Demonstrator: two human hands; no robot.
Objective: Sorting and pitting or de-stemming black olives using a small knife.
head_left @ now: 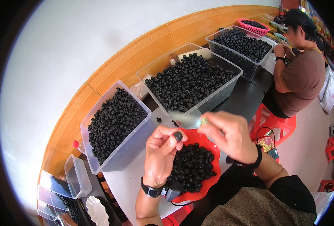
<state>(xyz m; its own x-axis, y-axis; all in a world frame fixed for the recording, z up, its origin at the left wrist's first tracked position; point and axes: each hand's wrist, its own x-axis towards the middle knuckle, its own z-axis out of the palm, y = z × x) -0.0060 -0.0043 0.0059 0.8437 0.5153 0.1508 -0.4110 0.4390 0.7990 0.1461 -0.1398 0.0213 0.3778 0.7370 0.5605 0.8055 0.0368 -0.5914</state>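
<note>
Between the thumb and fingers of my left hand (162, 150) is a small black rounded piece (178, 136), held up over the near bowl. My right hand (229, 135) grips a thin, pale, blade-like tool (185, 119), smeared by motion, with a yellow-green spot at the fingers. The tool points left and lies just above and beyond the black piece; whether they touch I cannot tell. Below both hands sits a red scalloped bowl (215, 165) filled with similar black pieces (193, 165), some showing a hole.
Clear plastic bins (116, 167) of black pieces line the wall, with a pink basket (243, 22) at the far end. A white scalloped dish (97, 211) and a small clear box (85, 180) lie at left. Another person (300, 71) sits at right on a red stool (276, 122).
</note>
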